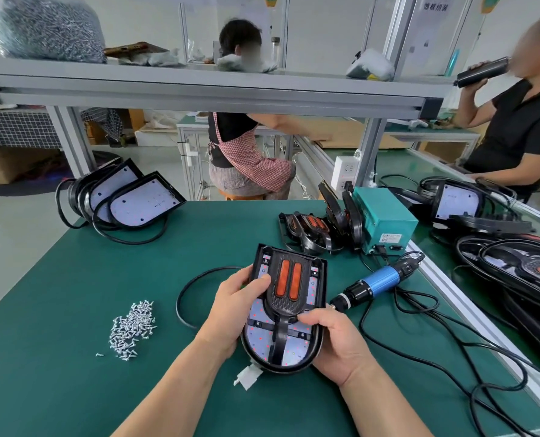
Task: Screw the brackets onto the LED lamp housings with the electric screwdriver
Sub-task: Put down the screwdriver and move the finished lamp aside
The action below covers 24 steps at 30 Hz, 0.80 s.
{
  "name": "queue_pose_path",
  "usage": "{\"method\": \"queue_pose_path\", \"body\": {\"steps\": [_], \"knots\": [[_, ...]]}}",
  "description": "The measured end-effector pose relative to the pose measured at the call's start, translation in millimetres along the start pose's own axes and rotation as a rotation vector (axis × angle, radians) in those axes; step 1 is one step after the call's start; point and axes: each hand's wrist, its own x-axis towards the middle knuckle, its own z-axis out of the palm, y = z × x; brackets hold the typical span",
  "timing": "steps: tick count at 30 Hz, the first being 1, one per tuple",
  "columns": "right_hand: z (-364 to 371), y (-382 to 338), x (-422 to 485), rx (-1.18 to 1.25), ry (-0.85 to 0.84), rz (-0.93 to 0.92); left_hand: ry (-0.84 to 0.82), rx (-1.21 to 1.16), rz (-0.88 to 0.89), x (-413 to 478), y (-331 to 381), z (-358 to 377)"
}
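black lamp housing point(257, 337) held lengthwise, rounded end toward the person.

Our green-matted workbench point(57, 310) carries a heap of small silver screws point(133, 329), a blue-and-black electric screwdriver point(383, 276), a teal metal power box point(388, 212) and leaning black lamp housings point(142, 201).

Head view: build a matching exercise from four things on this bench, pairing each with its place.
Things: 1 screws; 2 screwdriver; 3 lamp housing; 4 teal box.
Places: a held by left hand and right hand; b lying on the mat, right of the hands; c loose pile, left of the hands; d far right, beyond the screwdriver.
Pairs: 1-c; 2-b; 3-a; 4-d.
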Motion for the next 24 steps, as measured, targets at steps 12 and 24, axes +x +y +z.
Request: {"method": "queue_pose_path", "body": {"steps": [12,24], "knots": [[11.3,3.3,-4.1,-0.284,0.163,-0.026,0.344,0.889,-0.107,-5.8,1.7,-5.1],[17.2,-5.3,3.7,-0.234,0.095,0.168,0.288,0.184,-0.123,-20.1,-3.0,-5.9]]}}
